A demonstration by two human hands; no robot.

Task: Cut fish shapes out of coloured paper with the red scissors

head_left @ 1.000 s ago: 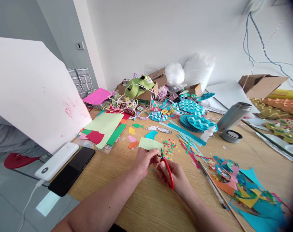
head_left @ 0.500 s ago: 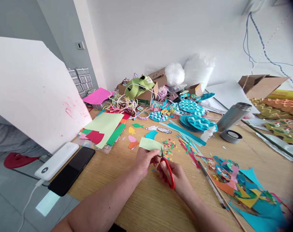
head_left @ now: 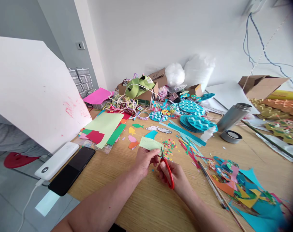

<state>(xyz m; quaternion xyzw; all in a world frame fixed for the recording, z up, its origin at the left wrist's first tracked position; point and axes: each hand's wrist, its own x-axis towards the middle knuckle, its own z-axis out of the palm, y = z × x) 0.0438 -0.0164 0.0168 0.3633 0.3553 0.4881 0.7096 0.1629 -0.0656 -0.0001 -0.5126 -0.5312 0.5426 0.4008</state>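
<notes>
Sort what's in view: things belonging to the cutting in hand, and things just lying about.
Cutting: red-handled metal scissors (right hand); pale green paper piece (left hand).

Apparently just lying about: flat black smartphone; white plastic power bank; grey cylindrical metal bottle.

The left forearm (head_left: 110, 200) and right forearm (head_left: 197, 204) are stretched forward, converging; the left hand (head_left: 144, 161) is drawn into a pinch, thumb (head_left: 153, 153) laid over bent fingers (head_left: 155, 160); just beside those fingers, the right hand (head_left: 178, 174) is held curled, its thumb uppermost.
</notes>
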